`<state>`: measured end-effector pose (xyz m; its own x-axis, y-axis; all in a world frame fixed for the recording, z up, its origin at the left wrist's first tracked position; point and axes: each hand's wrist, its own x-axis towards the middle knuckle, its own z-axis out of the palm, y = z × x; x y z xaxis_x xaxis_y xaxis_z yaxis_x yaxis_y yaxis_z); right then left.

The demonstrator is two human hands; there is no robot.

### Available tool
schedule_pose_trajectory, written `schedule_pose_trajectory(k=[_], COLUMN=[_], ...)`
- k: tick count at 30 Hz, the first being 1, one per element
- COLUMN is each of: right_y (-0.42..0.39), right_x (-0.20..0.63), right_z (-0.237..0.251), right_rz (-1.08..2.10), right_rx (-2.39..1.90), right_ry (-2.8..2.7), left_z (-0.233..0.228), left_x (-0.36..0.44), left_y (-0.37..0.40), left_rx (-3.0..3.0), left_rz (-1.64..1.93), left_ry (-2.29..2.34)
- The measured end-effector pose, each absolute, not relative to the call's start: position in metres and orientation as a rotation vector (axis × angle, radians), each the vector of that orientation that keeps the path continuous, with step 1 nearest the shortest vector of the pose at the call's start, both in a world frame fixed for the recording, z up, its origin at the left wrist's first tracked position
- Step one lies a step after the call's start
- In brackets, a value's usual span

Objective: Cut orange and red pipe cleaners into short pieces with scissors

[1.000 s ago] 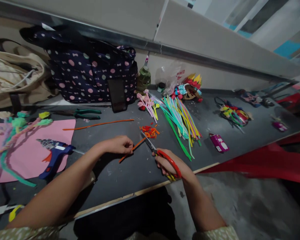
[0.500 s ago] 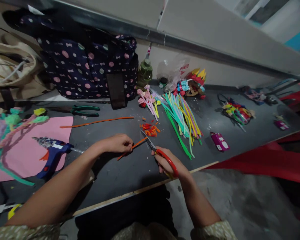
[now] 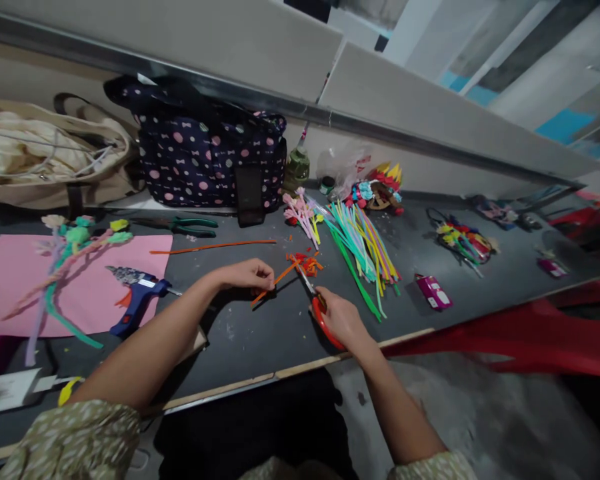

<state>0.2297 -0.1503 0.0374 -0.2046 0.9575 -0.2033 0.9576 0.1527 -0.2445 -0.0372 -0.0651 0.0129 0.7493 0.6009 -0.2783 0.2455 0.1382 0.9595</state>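
My left hand (image 3: pixel 253 275) pinches an orange pipe cleaner (image 3: pixel 286 272), whose short tail sticks out below the fingers. In my right hand (image 3: pixel 340 318) are red-handled scissors (image 3: pixel 307 285), their blades at the far end of that pipe cleaner. Beneath and beyond the blade tips lies a pile of short red and orange cut pieces (image 3: pixel 311 267). A second, longer orange pipe cleaner (image 3: pixel 213 247) rests on the dark table (image 3: pixel 250 347) behind my left hand.
Bundled coloured pipe cleaners (image 3: pixel 365 247) lie right of the pile. On the left are a pink sheet (image 3: pixel 5 280), a blue glue gun (image 3: pixel 139 293) and green-handled pliers (image 3: pixel 195 227). A phone (image 3: pixel 249 197) leans on a patterned bag (image 3: pixel 195 160). A purple box (image 3: pixel 433 291) sits rightward.
The camera view has shifted, bringing more of the left side into sight. The scissors' blades have closed up around the pipe cleaner's end, over the cut pieces. Both hands keep their holds.
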Motion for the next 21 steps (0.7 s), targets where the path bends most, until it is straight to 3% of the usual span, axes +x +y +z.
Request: schedule_pose_trajectory(k=[9,13,21], right_y=[-0.139,-0.079,0.024], right_x=[0.218,0.215,0.181], right_z=[0.043,0.049,0.027], right_rz=[-0.261,-0.090,0.108], right_rx=[1.612,1.787,1.460], right_ry=[2.448,2.583,2.689], left_z=[0.007,0.012,0.025], left_x=[-0.030,-0.030,-0.033], left_y=[-0.055,-0.059,-0.067], left_rx=[1.475,1.823,2.127], left_rz=[0.884,0.906,0.882], left_ry=[1.077,1.252,1.406])
